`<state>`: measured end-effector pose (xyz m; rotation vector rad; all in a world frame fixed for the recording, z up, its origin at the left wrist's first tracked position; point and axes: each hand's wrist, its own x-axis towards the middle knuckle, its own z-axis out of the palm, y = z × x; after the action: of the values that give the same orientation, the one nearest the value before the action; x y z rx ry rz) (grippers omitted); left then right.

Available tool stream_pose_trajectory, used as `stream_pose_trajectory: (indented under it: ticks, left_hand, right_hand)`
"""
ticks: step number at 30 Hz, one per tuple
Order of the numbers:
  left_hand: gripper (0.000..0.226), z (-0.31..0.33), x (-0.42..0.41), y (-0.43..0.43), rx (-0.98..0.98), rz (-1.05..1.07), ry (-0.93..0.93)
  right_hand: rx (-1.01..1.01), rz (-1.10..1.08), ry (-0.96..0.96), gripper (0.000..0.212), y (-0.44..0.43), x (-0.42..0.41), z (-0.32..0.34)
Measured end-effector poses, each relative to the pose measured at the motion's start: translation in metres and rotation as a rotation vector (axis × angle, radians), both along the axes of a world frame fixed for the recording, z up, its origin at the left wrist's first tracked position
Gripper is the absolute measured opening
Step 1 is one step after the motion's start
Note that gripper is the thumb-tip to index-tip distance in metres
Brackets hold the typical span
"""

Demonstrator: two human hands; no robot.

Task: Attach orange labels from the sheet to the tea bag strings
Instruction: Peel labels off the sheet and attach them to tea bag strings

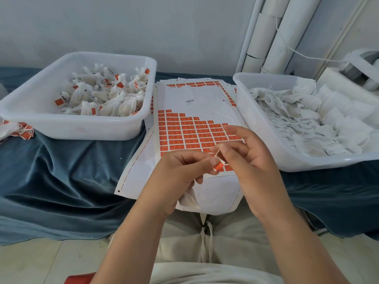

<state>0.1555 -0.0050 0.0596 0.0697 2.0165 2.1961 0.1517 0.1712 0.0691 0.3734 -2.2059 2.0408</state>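
Currently the label (219, 166) is off its backing and sits between your two hands, over the near edge of the sheet (196, 103). Your left hand (180, 175) pinches it tightly between thumb and forefinger, orange face partly showing. Your right hand (250, 156) holds the string (217, 152) in a narrow fingertip pinch at 12 o'clock from the label, with its other fingers spread loosely. The string runs down to the label's edge, so I judge that you are laying it against the sticky side before folding the label shut. What looks like the tea bag (187, 199) hangs below your left palm at 6 o'clock, which keeps its weight off the join.

The sheet lies flat directly ahead. Its upper rows are stripped and its lower rows full, so the next label is close to your fingers.

- Left tub (131, 124), 10 o'clock: bags already carrying orange labels. A few more lie loose beside it at 9 o'clock.
- Right tub (244, 93), 2 o'clock: plain white bags, none labelled.
- Cloth (61, 171): blue, draped under everything.

Supply sits by your right hand and output by your left, which suits the flow of work.
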Motion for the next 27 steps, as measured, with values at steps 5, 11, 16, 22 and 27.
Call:
stream_pose_trajectory:
  ticks: [5, 11, 16, 22, 27]
  left_hand:
    - [0.006, -0.002, 0.0, 0.004, -0.05, 0.122, 0.114]
    - [0.016, -0.003, 0.0, 0.006, -0.108, 0.112, 0.163]
    - [0.012, -0.001, 0.001, 0.006, -0.153, 0.075, 0.218]
    - [0.013, -0.002, 0.003, 0.012, -0.192, 0.183, 0.269]
    - [0.015, 0.007, 0.005, 0.014, -0.316, 0.278, 0.332]
  right_hand:
    - [0.176, 0.025, -0.107, 0.043, -0.003, 0.004, -0.004]
    - [0.246, -0.016, 0.019, 0.014, 0.002, 0.007, -0.007]
    - [0.336, -0.053, 0.035, 0.014, 0.005, 0.005, -0.008]
    - [0.505, -0.163, 0.255, 0.026, -0.004, 0.004, -0.013]
    - [0.626, -0.261, 0.331, 0.041, -0.009, -0.001, -0.018]
